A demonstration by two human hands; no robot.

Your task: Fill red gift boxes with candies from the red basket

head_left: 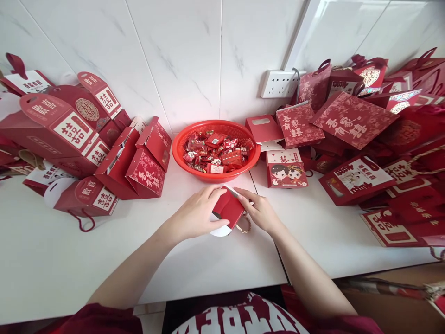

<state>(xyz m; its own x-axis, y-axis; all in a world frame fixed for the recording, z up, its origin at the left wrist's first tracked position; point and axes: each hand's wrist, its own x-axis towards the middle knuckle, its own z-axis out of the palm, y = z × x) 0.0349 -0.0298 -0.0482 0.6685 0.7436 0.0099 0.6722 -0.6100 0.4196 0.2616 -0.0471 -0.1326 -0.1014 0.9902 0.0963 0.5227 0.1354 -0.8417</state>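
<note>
A small red gift box (232, 209) with a white inner flap and a twisted gold cord handle (245, 224) is held above the white table, in front of the basket. My left hand (198, 211) grips its left side, thumb along the near edge and fingers over the far edge. On the opposite side, my right hand (259, 208) pinches the box's upper right edge. Just beyond both hands stands a red plastic basket (181, 160) filled with red-wrapped candies (219, 150).
Red gift boxes (146, 174) stand on the left, several more piled behind them. A box with two cartoon faces (287, 169) lies right of the basket, beside a large heap of red boxes (354, 120). A white power strip (280, 84) is on the tiled wall.
</note>
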